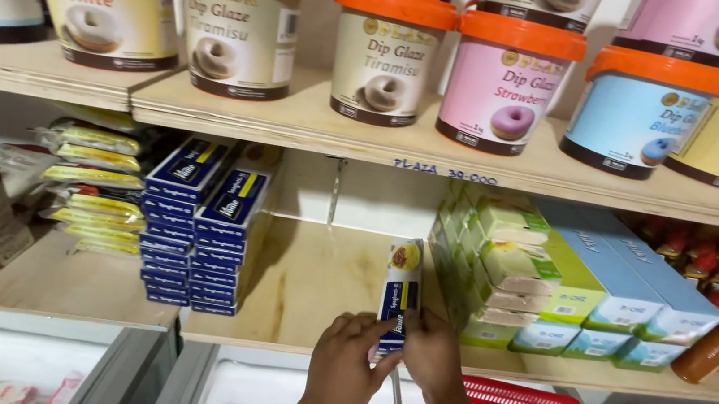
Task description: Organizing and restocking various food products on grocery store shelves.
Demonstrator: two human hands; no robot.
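A wooden shelf (314, 287) is carrying blue boxes (198, 229) (stacked) left of the hands, green packs (497, 263) right.

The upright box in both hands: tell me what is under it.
The narrow blue box stands on the bare wooden shelf. The left hand and right hand cover its lower end, so where it meets the shelf is hidden.
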